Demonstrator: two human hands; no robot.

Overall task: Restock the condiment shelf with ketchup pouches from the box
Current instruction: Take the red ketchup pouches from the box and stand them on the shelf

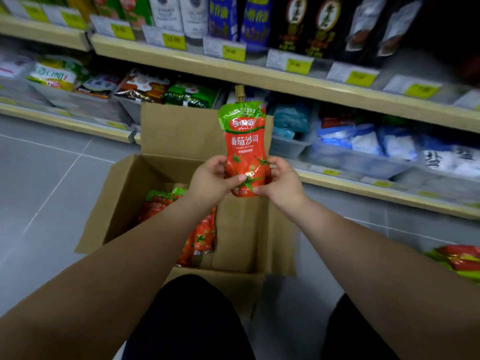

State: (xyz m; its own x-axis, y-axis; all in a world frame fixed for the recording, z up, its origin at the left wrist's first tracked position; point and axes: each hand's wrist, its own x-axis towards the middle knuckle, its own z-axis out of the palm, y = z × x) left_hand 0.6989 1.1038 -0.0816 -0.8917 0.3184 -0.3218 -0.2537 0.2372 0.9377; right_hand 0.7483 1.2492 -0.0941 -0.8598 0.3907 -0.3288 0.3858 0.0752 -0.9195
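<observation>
Head view, ketchup pouch (244, 141) base hidden by left hand (211, 181), right hand (279, 184)

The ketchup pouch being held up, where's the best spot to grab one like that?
Probably the lower, fuller belly of the ketchup pouch, pinched from both sides, as the left hand and right hand do now. It stands upright, spout on top; the body narrows at mid-height, so the fingers sit just below that waist. The small spout looks a poorer handle.
</observation>
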